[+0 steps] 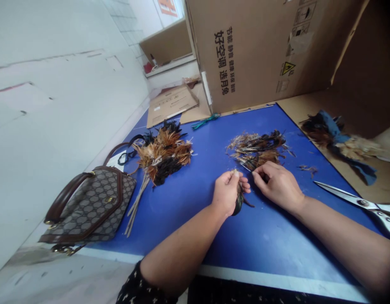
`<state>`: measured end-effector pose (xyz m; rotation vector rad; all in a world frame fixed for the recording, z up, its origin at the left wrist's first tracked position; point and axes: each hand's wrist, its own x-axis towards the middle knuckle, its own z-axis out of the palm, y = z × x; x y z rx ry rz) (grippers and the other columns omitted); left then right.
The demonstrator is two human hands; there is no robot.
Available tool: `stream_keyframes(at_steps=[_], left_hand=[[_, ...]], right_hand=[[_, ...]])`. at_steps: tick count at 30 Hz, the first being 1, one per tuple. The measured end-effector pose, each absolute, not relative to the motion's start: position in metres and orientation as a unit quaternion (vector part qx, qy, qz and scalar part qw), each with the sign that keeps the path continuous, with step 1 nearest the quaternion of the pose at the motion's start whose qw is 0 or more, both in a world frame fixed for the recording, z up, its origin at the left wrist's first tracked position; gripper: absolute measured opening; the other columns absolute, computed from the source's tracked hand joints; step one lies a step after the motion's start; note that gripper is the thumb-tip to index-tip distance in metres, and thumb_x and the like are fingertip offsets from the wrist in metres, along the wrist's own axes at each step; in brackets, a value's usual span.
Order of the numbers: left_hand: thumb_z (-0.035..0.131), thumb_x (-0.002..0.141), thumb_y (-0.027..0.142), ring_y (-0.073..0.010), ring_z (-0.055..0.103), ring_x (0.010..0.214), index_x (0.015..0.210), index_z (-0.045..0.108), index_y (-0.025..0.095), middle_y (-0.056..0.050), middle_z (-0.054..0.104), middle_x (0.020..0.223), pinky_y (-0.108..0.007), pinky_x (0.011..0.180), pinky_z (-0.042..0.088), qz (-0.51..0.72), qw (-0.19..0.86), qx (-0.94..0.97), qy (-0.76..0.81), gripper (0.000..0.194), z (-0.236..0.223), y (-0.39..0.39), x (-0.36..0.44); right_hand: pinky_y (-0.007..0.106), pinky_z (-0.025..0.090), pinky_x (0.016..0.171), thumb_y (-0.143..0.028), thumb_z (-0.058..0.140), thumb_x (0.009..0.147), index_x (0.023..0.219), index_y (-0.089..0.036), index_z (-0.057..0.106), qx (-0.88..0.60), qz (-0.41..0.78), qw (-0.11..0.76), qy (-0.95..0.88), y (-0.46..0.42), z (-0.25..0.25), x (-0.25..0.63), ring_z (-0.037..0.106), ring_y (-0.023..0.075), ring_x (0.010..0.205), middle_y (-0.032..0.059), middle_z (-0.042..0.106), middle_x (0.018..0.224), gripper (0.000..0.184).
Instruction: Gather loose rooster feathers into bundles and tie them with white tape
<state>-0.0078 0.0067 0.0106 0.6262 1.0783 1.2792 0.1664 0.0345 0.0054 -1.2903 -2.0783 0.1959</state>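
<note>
My left hand [228,190] is closed around a small bunch of dark feathers [238,202]. Their pale quill ends stick up by the thumb, and the glossy dark tips hang below the palm. To its right, my right hand [277,183] is pinched at the near edge of a loose pile of brown and black feathers [261,145]. A thin pale quill runs from the pile to its fingertips, which partly hide what they hold. The two hands are close together but apart, just above the blue table [195,215].
Feather bundles on sticks [165,154] lie at left beside a patterned handbag [90,202]. Large scissors [356,200] rest at right, near feathers with a blue strip [337,135]. A tall cardboard box [252,55] stands behind; green string [205,121] lies before it.
</note>
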Motion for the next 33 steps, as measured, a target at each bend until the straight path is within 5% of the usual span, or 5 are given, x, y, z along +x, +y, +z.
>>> stream_keyframes(at_steps=[4, 14, 20, 30, 33], left_hand=[[0.084, 0.084, 0.048, -0.0183, 0.07, 0.067, 0.092, 0.065, 0.012, -0.007, 0.072, 0.076, -0.035, 0.072, 0.058, 0.568, 0.644, 0.251, 0.446, 0.042, 0.007, 0.008, -0.006], [0.092, 0.074, 0.05, -0.0117, 0.064, 0.069, 0.086, 0.071, 0.012, -0.002, 0.07, 0.075, -0.027, 0.076, 0.05, 0.602, 0.627, 0.239, 0.433, 0.045, 0.001, 0.009, -0.007], [0.092, 0.072, 0.053, -0.0178, 0.07, 0.074, 0.084, 0.069, 0.013, -0.006, 0.073, 0.077, -0.033, 0.08, 0.053, 0.594, 0.641, 0.231, 0.428, 0.048, 0.006, 0.009, -0.006], [0.081, 0.084, 0.049, -0.0145, 0.065, 0.076, 0.088, 0.069, 0.014, -0.003, 0.07, 0.08, -0.028, 0.077, 0.05, 0.587, 0.604, 0.297, 0.45, 0.037, 0.001, 0.005, -0.007], [0.079, 0.086, 0.046, -0.0119, 0.06, 0.072, 0.086, 0.065, 0.015, 0.0, 0.066, 0.077, -0.026, 0.074, 0.048, 0.589, 0.587, 0.313, 0.459, 0.033, 0.0, 0.006, -0.007]], right_hand=[[0.034, 0.051, 0.071, -0.029, 0.063, 0.1, 0.086, -0.021, 0.067, -0.442, 0.123, 0.394, -0.796, 0.029, 0.011, 0.162, 0.065, 0.0198, 0.074, 0.0051, 0.07, 0.081, 0.016], [0.034, 0.051, 0.072, -0.027, 0.065, 0.1, 0.092, -0.021, 0.069, -0.385, 0.134, 0.406, -0.818, 0.021, 0.01, 0.154, 0.064, 0.0195, 0.074, 0.0044, 0.068, 0.082, 0.01], [0.035, 0.051, 0.072, -0.025, 0.064, 0.1, 0.089, -0.021, 0.065, -0.368, 0.113, 0.403, -0.831, 0.017, 0.01, 0.151, 0.064, 0.0197, 0.074, 0.0047, 0.068, 0.082, 0.012], [0.036, 0.052, 0.072, -0.023, 0.062, 0.101, 0.09, -0.022, 0.064, -0.343, 0.109, 0.383, -0.851, 0.015, 0.013, 0.148, 0.062, 0.0189, 0.072, 0.0039, 0.066, 0.08, 0.011], [0.04, 0.055, 0.083, -0.023, 0.064, 0.098, 0.104, -0.022, 0.066, -0.352, 0.088, 0.423, -0.831, 0.017, 0.016, 0.151, 0.068, 0.0236, 0.088, 0.0083, 0.071, 0.095, 0.006]])
